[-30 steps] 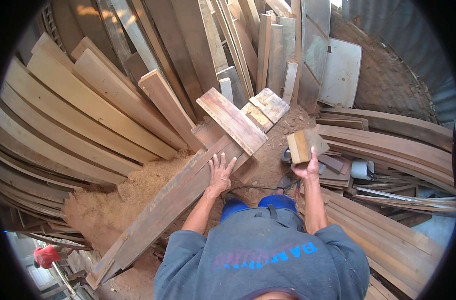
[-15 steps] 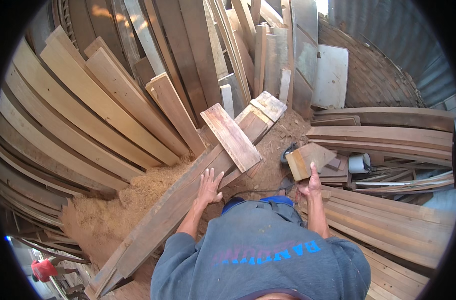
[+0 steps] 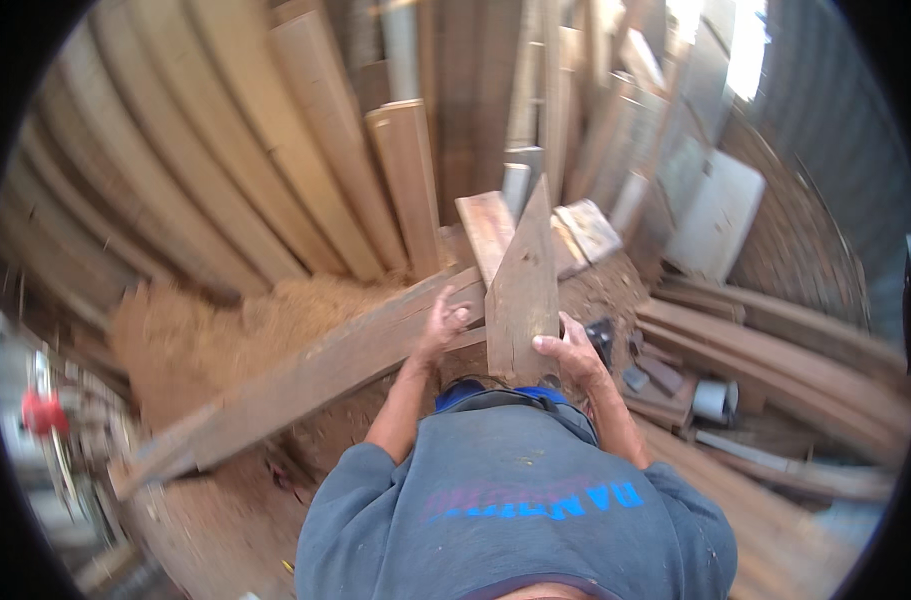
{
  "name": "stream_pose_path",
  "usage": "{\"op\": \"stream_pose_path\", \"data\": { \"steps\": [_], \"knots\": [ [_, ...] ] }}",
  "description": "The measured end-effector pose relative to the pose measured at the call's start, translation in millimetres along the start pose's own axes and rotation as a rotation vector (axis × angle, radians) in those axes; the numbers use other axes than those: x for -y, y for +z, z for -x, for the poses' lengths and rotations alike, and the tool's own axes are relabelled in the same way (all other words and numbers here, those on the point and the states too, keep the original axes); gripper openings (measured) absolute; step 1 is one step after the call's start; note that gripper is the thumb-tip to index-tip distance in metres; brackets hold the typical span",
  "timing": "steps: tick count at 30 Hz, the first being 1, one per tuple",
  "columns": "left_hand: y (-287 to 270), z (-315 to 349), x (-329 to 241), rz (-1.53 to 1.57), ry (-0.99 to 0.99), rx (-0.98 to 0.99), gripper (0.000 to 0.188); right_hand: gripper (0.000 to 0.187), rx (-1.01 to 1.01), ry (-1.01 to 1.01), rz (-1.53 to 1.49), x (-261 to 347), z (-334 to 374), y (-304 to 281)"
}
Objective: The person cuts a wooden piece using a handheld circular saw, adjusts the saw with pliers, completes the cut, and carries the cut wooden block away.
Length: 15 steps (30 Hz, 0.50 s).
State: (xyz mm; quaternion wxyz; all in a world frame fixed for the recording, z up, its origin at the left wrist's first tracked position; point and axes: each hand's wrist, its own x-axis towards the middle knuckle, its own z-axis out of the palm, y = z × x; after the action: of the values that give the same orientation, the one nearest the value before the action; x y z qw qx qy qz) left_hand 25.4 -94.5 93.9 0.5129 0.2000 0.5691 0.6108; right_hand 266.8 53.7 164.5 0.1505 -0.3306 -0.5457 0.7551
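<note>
My right hand (image 3: pixel 573 352) grips a short wooden board (image 3: pixel 524 300) by its right edge near the lower end. The board is held up in front of me, its far end cut at a slant to a point. My left hand (image 3: pixel 448 322) is raised just left of the board, fingers apart, holding nothing. Beneath and beyond the hands a long thick plank (image 3: pixel 325 362) lies slantwise like a bench. A reddish, pale-edged board (image 3: pixel 486 222) lies across it, partly hidden by the held board.
Sawdust (image 3: pixel 245 325) is heaped beyond the long plank. Tall boards (image 3: pixel 215 140) lean along the far left, and more timber is stacked at right. A white cylindrical container (image 3: pixel 713 401) sits among wood scraps. A person in red (image 3: pixel 45 412) is at the far left.
My right hand has brought the pointed board leftward and turned it upright in front of me. My left hand has lifted away from the plank. The view has swung, blurring the surroundings.
</note>
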Motion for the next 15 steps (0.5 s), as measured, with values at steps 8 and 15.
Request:
{"op": "stream_pose_path", "data": {
  "steps": [8,15],
  "knots": [
    [52.5,114.5,44.1,0.735,0.317,-0.291,0.073,0.081,0.709,0.063,0.613,0.4,-36.2,48.9],
    [94.2,218.6,149.9,1.174,0.506,-0.905,0.071,0.066,0.86,-0.255,1.271,-12.2,-81.6,99.4]
  ]
}}
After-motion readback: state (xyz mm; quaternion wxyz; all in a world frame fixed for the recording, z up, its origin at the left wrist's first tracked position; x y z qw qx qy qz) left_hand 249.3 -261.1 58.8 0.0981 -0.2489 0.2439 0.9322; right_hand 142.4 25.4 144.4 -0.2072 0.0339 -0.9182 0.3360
